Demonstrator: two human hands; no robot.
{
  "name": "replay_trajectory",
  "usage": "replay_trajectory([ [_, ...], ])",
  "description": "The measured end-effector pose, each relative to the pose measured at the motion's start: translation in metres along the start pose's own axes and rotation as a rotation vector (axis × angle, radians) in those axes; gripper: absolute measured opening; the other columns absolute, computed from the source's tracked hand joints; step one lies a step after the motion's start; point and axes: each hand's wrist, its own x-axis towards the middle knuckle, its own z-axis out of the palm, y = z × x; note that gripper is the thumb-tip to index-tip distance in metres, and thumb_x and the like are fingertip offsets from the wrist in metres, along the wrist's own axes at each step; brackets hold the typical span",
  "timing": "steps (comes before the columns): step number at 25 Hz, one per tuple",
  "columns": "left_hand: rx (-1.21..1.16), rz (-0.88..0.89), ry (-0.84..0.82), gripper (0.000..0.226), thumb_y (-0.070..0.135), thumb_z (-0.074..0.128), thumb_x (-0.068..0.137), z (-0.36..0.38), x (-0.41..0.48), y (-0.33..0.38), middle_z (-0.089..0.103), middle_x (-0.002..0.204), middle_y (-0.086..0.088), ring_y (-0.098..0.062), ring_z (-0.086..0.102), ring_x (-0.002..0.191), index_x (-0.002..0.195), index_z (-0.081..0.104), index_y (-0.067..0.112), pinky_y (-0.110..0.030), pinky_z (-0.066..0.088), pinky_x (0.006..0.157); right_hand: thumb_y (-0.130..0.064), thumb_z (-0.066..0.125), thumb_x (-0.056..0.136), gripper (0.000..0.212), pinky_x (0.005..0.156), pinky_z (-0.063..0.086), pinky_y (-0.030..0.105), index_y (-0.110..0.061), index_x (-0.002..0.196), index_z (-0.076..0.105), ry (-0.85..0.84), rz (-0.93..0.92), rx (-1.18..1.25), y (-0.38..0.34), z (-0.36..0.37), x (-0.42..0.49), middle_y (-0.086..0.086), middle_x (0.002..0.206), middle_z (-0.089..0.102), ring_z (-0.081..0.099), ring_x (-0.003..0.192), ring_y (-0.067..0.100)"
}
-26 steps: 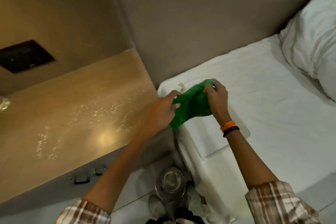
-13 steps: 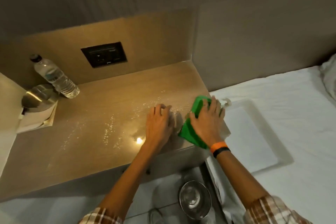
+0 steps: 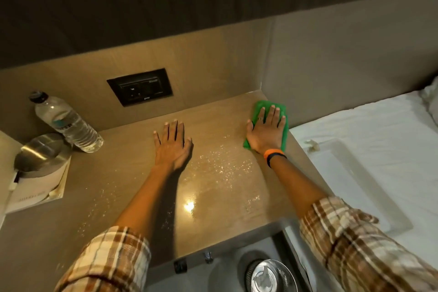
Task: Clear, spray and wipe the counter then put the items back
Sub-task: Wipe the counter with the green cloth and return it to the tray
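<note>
The tan wood-look counter [image 3: 132, 185] carries shiny spray droplets [image 3: 220, 166] across its middle. My right hand [image 3: 266, 131] lies flat with spread fingers on a folded green cloth [image 3: 262, 105], pressing it onto the counter's far right corner by the wall. My left hand [image 3: 171, 144] rests palm down on the counter's middle, fingers apart, holding nothing. At the far left a clear water bottle [image 3: 67, 123] leans against the back panel, next to a round metal dish [image 3: 40, 152] that sits on a white booklet [image 3: 41, 193].
A black socket panel [image 3: 139, 86] is set in the back wall. A bed with a white sheet [image 3: 379, 140] adjoins the counter on the right, a pale tray [image 3: 355, 187] lying on it. Below the counter's front edge stands a round metal lidded bin [image 3: 269, 276].
My right hand carried the green cloth from over the bed to the counter, then slid it to the far right corner. My left hand let go of the cloth and moved flat to mid-counter.
</note>
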Motion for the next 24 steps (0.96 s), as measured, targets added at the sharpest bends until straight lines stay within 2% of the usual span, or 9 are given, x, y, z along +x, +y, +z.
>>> replay_trajectory([
  [3, 0.014, -0.02, -0.002, 0.066, 0.052, 0.012, 0.104, 0.004, 0.004, 0.0, -0.012, 0.169, -0.003, -0.024, -0.015, 0.155, 0.16, -0.007, 0.022, -0.059, -0.007, 0.123, -0.046, 0.02, 0.105, 0.07, 0.128, -0.004, 0.053, -0.009, 0.162, 0.003, -0.046, -0.093, 0.016, -0.03, -0.002, 0.045, 0.019, 0.17, -0.005, -0.006, 0.159, 0.034],
  [7, -0.012, -0.009, -0.053, 0.065, 0.051, 0.013, 0.105, 0.002, 0.002, 0.0, -0.017, 0.168, 0.0, -0.021, -0.019, 0.153, 0.16, -0.009, 0.024, -0.059, -0.008, 0.123, -0.04, 0.028, 0.107, 0.065, 0.13, -0.003, 0.044, -0.016, 0.162, 0.005, -0.072, -0.556, -0.091, -0.021, -0.006, 0.028, 0.008, 0.172, 0.0, -0.004, 0.16, 0.023],
  [9, -0.016, -0.005, -0.057, 0.064, 0.05, 0.013, 0.105, 0.0, 0.001, -0.001, -0.018, 0.168, 0.001, -0.021, -0.02, 0.153, 0.16, -0.01, 0.024, -0.058, -0.009, 0.123, -0.042, 0.029, 0.105, 0.065, 0.131, 0.0, 0.042, -0.019, 0.163, 0.007, -0.053, -0.685, -0.117, 0.013, -0.006, -0.007, 0.003, 0.172, 0.004, 0.0, 0.16, 0.02],
  [11, -0.026, -0.009, -0.058, 0.065, 0.05, 0.013, 0.105, -0.005, 0.001, 0.0, -0.018, 0.168, 0.0, -0.021, -0.02, 0.153, 0.16, -0.009, 0.023, -0.058, -0.009, 0.123, -0.046, 0.021, 0.103, 0.066, 0.131, 0.003, 0.045, -0.021, 0.162, 0.007, -0.03, -0.658, -0.082, 0.049, -0.002, -0.059, 0.002, 0.172, 0.005, -0.001, 0.16, 0.019],
  [13, -0.021, -0.006, -0.048, 0.065, 0.049, 0.013, 0.105, -0.004, 0.0, 0.001, -0.017, 0.168, 0.0, -0.021, -0.019, 0.154, 0.16, -0.009, 0.022, -0.058, -0.009, 0.123, -0.051, 0.013, 0.102, 0.068, 0.13, 0.004, 0.049, -0.018, 0.161, 0.006, 0.011, -0.526, -0.05, 0.06, 0.011, -0.122, 0.006, 0.171, 0.004, -0.005, 0.159, 0.021],
  [17, -0.03, 0.006, -0.062, 0.064, 0.048, 0.013, 0.106, -0.005, -0.001, 0.003, -0.018, 0.168, -0.002, -0.024, -0.02, 0.153, 0.16, -0.01, 0.02, -0.058, -0.01, 0.123, -0.055, 0.009, 0.099, 0.075, 0.128, -0.003, 0.055, -0.011, 0.159, 0.0, -0.061, -0.226, 0.091, -0.019, 0.028, -0.163, 0.012, 0.168, -0.01, -0.012, 0.158, 0.031],
  [19, -0.024, -0.004, -0.062, 0.065, 0.047, 0.016, 0.107, -0.009, -0.004, 0.004, -0.016, 0.168, -0.005, -0.026, -0.02, 0.153, 0.16, -0.007, 0.018, -0.059, -0.009, 0.123, -0.051, 0.016, 0.101, 0.074, 0.128, -0.007, 0.052, -0.01, 0.16, -0.003, -0.124, -0.203, 0.218, -0.063, 0.018, -0.142, 0.011, 0.168, -0.012, -0.015, 0.158, 0.027],
  [21, -0.066, 0.004, 0.021, 0.064, 0.043, 0.024, 0.107, -0.012, -0.012, 0.016, -0.007, 0.169, -0.009, -0.029, -0.014, 0.155, 0.161, 0.004, 0.014, -0.058, -0.008, 0.124, -0.044, 0.029, 0.104, 0.072, 0.129, -0.011, 0.044, -0.011, 0.161, -0.002, -0.183, -0.244, 0.359, -0.077, 0.008, -0.12, 0.006, 0.17, -0.009, -0.012, 0.158, 0.019],
  [24, -0.19, 0.287, 0.148, 0.064, 0.044, 0.03, 0.103, -0.005, -0.038, 0.066, 0.017, 0.167, -0.013, -0.031, 0.004, 0.156, 0.157, 0.026, 0.012, -0.051, -0.001, 0.126, -0.018, 0.044, 0.105, 0.067, 0.13, -0.005, 0.034, -0.01, 0.161, 0.01, -0.132, -0.2, 0.778, -0.042, -0.002, -0.118, 0.005, 0.171, 0.004, -0.002, 0.16, 0.018],
])
